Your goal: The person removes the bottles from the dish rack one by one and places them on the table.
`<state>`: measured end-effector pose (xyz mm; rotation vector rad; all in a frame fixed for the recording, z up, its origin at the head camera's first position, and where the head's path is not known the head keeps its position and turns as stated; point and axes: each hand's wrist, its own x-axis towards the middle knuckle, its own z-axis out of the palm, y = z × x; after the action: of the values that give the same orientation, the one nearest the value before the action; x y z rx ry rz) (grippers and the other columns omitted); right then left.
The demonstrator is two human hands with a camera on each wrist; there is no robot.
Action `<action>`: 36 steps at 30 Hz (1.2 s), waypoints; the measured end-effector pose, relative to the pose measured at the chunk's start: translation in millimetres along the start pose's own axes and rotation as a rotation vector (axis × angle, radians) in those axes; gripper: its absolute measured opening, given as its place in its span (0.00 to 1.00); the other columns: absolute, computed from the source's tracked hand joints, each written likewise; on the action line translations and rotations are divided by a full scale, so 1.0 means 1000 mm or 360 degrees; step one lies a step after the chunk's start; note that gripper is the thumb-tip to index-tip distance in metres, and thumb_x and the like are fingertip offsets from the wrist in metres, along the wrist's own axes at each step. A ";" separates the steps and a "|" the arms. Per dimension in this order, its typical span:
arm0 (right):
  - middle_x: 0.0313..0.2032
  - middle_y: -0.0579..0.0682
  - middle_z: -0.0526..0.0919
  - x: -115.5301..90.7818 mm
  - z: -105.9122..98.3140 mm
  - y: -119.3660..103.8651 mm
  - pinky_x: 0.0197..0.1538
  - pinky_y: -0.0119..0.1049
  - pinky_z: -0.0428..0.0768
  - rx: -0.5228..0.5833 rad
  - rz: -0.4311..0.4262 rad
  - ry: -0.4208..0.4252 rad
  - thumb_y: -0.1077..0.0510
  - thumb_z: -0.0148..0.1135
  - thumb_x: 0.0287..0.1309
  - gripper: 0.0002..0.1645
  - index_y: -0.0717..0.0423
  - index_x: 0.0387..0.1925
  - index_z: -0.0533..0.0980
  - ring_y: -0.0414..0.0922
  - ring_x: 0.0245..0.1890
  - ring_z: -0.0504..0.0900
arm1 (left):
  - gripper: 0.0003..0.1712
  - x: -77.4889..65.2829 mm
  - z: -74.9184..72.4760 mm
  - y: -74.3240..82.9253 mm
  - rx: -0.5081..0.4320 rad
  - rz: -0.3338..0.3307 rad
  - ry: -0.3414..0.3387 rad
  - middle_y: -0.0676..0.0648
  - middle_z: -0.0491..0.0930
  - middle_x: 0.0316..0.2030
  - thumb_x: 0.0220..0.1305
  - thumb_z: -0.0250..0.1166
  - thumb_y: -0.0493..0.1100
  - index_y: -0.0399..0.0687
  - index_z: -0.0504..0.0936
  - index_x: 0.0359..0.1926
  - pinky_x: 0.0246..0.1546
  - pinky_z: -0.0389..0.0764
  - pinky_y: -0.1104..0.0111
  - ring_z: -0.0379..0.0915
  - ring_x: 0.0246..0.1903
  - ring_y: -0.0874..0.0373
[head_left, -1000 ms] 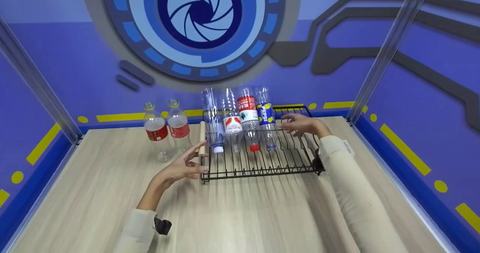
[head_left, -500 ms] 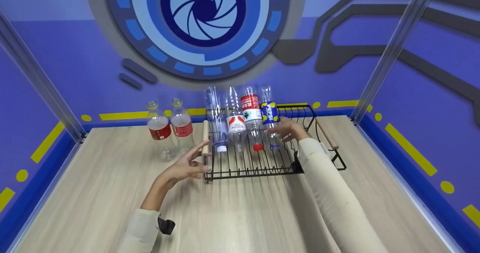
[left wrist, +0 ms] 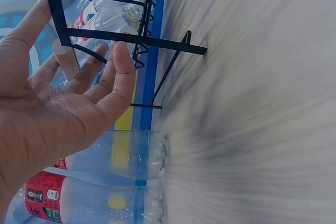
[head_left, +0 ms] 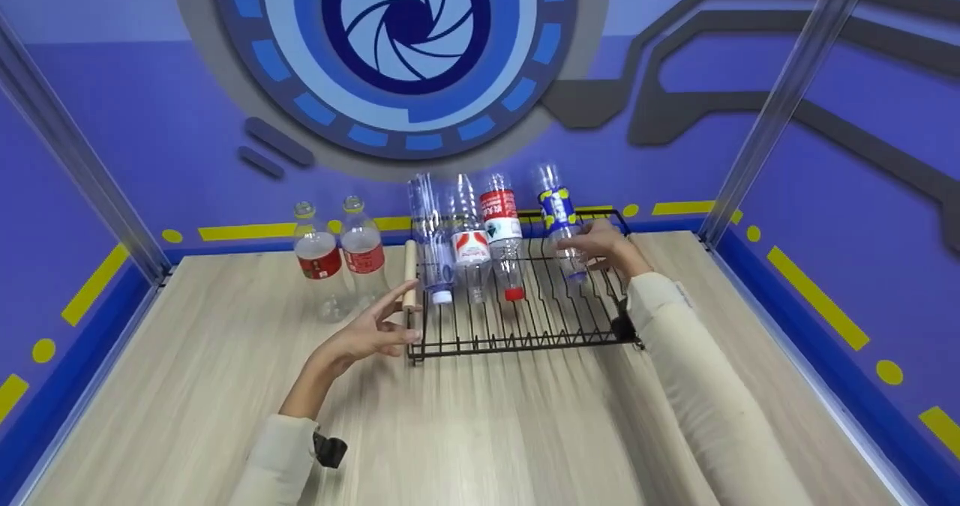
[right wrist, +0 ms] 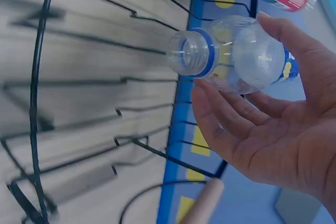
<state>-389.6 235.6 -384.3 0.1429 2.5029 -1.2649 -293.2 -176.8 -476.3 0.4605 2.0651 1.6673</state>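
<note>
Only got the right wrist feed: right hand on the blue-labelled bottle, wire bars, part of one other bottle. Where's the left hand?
Observer: The left hand is at the left end of the rack, by its left wooden handle.
Operator: ok. Besides the blue-labelled one, how many bottles in the rack?
Observer: Three, all neck-down: a white-capped bottle, a middle bottle and a red-capped bottle.
Operator: Any off the rack?
Observer: Two red-labelled bottles, standing upright on the table to the left of it.
</note>
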 end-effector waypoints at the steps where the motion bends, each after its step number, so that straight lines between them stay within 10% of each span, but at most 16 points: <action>1: 0.57 0.60 0.74 -0.002 -0.004 0.000 0.60 0.48 0.81 -0.0010 -0.0020 0.0010 0.45 0.70 0.62 0.46 0.68 0.69 0.64 0.47 0.46 0.78 | 0.52 -0.001 0.000 0.000 0.0003 -0.0010 0.0000 0.35 0.53 0.78 0.69 0.68 0.42 0.64 0.46 0.82 0.53 0.83 0.51 0.74 0.59 0.50; 20: 0.61 0.67 0.76 -0.075 -0.059 0.023 0.53 0.41 0.85 -0.0270 -0.0443 0.0041 0.39 0.70 0.61 0.55 0.65 0.76 0.58 0.58 0.57 0.79 | 0.52 -0.003 0.002 -0.002 0.0005 -0.0043 0.0036 0.37 0.43 0.81 0.69 0.68 0.46 0.69 0.46 0.82 0.54 0.82 0.50 0.71 0.64 0.43; 36: 0.58 0.64 0.80 -0.102 -0.028 0.030 0.53 0.40 0.85 -0.0150 -0.0633 -0.0051 0.49 0.75 0.58 0.50 0.62 0.75 0.63 0.53 0.54 0.83 | 0.52 -0.004 0.002 -0.002 0.0001 -0.0033 0.0031 0.36 0.44 0.81 0.69 0.68 0.46 0.69 0.46 0.82 0.55 0.82 0.50 0.71 0.62 0.47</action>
<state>-293.8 282.1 -357.7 -0.4136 2.6402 -1.2700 -288.9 -178.1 -478.2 0.4235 2.0775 1.6658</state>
